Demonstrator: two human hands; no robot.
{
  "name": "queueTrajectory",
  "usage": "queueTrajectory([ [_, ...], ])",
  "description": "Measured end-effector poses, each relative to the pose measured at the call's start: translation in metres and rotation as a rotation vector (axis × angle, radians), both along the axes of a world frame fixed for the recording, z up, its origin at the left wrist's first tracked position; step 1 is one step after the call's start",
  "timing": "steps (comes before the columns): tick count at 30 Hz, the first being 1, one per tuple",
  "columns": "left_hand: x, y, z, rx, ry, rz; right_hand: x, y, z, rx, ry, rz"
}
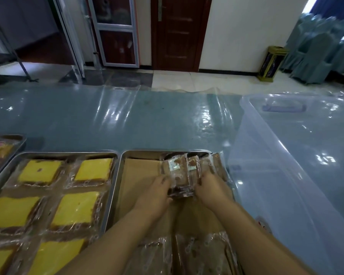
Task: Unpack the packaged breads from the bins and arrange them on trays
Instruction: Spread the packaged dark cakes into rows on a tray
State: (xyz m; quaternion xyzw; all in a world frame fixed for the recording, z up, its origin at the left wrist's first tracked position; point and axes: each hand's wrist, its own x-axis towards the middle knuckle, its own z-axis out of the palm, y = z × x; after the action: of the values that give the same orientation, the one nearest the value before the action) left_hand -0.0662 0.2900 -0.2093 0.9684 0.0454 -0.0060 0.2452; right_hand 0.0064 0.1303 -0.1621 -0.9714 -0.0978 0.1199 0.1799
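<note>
Here we are over the lined tray (121, 171), its metal rim showing around a sheet of brown paper. Both hands are on one clutch of brown bread packets (178, 175) at the tray's one o'clock corner. The left hand (157, 193) grips the bundle's nine o'clock side, fingers curled against the wrappers. The right hand (212, 190) grips the three o'clock side, fingers bent round the plastic. Between them the packets stand on edge, pressed together side by side, their far ends close to the rim. We cannot tell whether they rest on the paper or hang just above it.

At six o'clock in the same tray more wrapped packets (157, 255) lie flat, partly under our forearms.

At nine o'clock a second tray (68, 154) sits just beside the first, carrying yellow cake packets (75, 210) in two columns. Beyond it, at ten o'clock, we catch the corner of a third tray (18, 147) with another labelled packet.

At three o'clock stands the clear bin (286, 175), touching the lined tray's side. Everything rests on a table (127, 120) under glossy plastic sheeting.
</note>
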Motion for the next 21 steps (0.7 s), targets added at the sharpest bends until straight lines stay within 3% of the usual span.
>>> queueTrajectory([
  [5,0.021,0.0,-0.011,-0.022,0.081,-0.073,0.01,0.008,-0.009,-0.034,0.08,-0.076],
  [12,0.011,0.005,-0.009,-0.093,-0.006,-0.051,0.013,0.0,-0.015,0.103,0.145,-0.148],
  [17,-0.024,0.017,-0.002,-0.263,-0.129,0.024,0.007,-0.01,-0.018,0.344,0.085,-0.229],
  [21,-0.051,0.03,0.016,-0.559,-0.213,0.111,0.003,-0.012,-0.01,0.506,0.043,-0.241],
])
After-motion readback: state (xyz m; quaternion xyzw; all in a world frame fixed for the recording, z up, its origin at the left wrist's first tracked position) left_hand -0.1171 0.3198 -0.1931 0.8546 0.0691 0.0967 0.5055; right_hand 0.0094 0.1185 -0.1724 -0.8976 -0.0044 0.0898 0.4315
